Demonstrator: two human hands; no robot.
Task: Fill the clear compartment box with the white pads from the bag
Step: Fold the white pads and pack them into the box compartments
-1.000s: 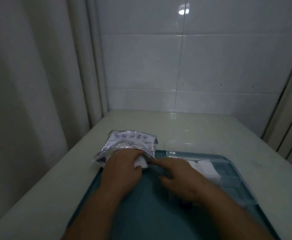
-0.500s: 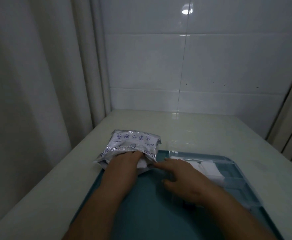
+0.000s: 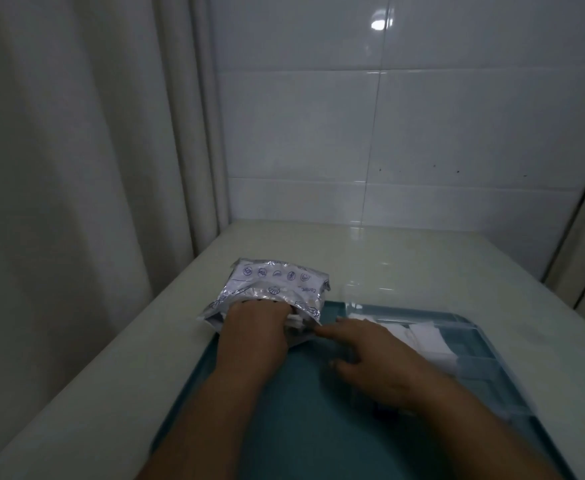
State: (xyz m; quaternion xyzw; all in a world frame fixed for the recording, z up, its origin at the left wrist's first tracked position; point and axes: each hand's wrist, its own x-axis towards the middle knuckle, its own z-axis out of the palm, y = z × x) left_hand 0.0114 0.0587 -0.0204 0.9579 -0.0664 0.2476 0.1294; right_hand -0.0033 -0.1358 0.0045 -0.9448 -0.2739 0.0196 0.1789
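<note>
There is one silvery bag (image 3: 277, 282), one tabletop (image 3: 422, 258), one teal tray (image 3: 301, 427) and one clear compartment box (image 3: 388, 308), at 3 o'clock on the tray. The white pads (image 3: 426, 337) in the box blur together: at least two show, and the exact count cannot be told. Two hands show: one left hand (image 3: 253, 337) and, at its 3 o'clock, one right hand (image 3: 377, 362). There are two curtains (image 3: 76, 168), at 9 and 3 o'clock.

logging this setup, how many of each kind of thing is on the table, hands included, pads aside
hands: 2
printed foil bag: 1
clear compartment box: 1
teal tray: 1
total: 5
</note>
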